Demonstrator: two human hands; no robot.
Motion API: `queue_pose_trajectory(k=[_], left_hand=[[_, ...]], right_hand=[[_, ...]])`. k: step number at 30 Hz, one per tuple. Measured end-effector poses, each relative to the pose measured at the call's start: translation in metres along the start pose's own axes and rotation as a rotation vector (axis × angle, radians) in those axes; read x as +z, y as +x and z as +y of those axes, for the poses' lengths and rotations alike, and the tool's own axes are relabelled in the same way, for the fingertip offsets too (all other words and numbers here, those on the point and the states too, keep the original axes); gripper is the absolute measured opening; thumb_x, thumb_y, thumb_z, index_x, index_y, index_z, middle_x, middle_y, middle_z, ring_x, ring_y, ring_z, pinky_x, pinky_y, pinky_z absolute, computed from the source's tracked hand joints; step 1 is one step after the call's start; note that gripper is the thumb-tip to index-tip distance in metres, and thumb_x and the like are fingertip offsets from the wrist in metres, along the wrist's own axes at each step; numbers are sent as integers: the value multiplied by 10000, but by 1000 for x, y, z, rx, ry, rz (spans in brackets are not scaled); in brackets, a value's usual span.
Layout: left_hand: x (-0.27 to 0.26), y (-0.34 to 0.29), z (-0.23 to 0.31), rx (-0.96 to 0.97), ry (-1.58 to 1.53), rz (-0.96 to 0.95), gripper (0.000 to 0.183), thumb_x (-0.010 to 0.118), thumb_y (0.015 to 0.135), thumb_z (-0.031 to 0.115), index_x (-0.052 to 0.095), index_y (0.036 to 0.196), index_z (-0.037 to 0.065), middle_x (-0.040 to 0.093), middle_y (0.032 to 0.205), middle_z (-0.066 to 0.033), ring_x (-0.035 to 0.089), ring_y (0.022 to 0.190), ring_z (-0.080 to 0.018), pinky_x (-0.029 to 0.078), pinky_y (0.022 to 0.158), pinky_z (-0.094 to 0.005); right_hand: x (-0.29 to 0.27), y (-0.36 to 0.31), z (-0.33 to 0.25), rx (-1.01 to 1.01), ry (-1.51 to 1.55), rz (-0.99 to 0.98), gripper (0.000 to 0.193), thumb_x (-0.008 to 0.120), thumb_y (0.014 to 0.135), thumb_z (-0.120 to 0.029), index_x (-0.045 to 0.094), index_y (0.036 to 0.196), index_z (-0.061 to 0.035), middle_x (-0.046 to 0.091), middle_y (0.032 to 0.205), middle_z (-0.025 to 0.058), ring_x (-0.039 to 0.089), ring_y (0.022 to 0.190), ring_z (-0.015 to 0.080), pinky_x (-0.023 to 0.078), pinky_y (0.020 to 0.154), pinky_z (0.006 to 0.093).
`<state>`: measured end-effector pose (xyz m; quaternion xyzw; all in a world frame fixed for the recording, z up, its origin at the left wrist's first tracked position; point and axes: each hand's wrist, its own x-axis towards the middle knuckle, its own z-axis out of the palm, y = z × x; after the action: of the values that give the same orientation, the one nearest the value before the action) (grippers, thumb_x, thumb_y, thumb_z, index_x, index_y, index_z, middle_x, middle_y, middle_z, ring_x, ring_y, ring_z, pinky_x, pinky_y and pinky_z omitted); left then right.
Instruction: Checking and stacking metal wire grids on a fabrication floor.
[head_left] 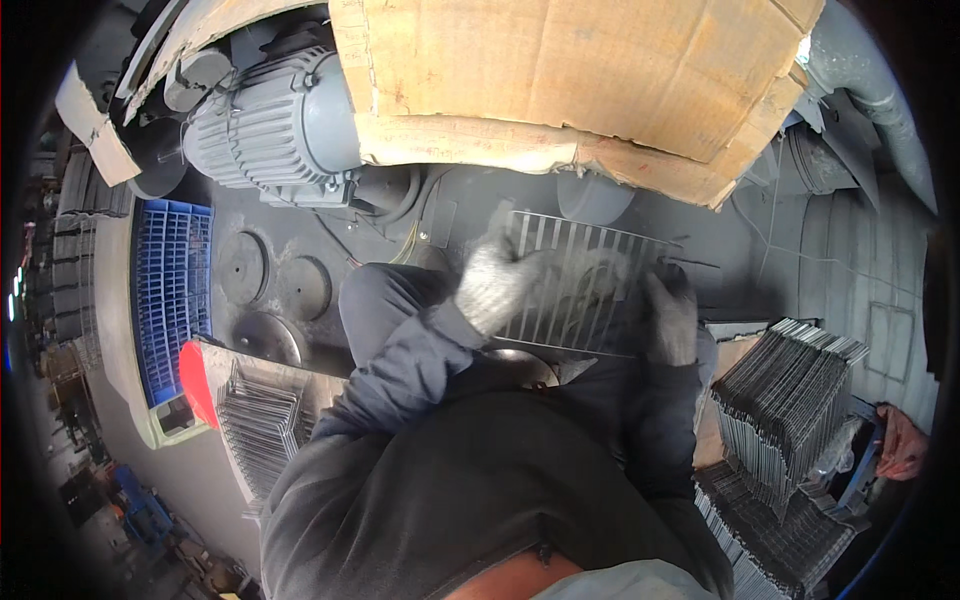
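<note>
A flat metal wire rack (565, 290) with parallel bars is held up in front of my body, slightly tilted. My left hand (492, 284), in a grey-white work glove, is closed on the rack's left side. My right hand (672, 312), in a darker-looking grey glove, is closed at the right edge; its fingertips are partly in shadow. Just beyond the rack, a pale round wheel (597, 196) shows below the edge of a cardboard sheet (570, 70). The bars of the rack look a little blurred against the dark surface behind.
Stacked wire racks (785, 400) stand close on my right; another stack (262, 425) is at my left, beside a red round piece (196, 382). A grey electric motor (275, 125) sits at the far left, near round discs (243, 268) and a blue plastic crate (174, 300). A pipe (860, 75) runs at far right.
</note>
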<state>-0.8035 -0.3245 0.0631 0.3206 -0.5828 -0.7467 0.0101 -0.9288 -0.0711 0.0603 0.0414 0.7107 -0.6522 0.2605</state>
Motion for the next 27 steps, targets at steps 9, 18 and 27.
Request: queue_pose_trajectory(k=[9, 18, 27], left_hand=[[-43, -7, 18, -186, 60, 36, 319, 761, 1011, 103, 629, 1257, -53, 766, 972, -122, 726, 709, -168, 620, 593, -316], [3, -11, 3, -43, -125, 19, 195, 763, 1028, 133, 597, 1076, 43, 704, 882, -57, 676, 641, -117, 574, 543, -269], [-3, -10, 22, -87, -83, 21, 268, 772, 1005, 158, 628, 1138, -26, 713, 821, -74, 674, 651, -131, 565, 559, -310]], right_hand=[[50, 0, 3, -86, -95, 6, 356, 765, 987, -214, 719, 1260, 10, 744, 1060, 69, 659, 900, 178, 537, 817, 351], [1, 1, -14, -19, -81, 12, 223, 692, 1040, -153, 701, 1212, -10, 727, 991, 38, 659, 814, 138, 535, 712, 290], [7, 4, 1, -163, -245, -22, 228, 696, 1034, -165, 703, 1191, 1, 730, 1054, 82, 659, 892, 179, 543, 812, 320]])
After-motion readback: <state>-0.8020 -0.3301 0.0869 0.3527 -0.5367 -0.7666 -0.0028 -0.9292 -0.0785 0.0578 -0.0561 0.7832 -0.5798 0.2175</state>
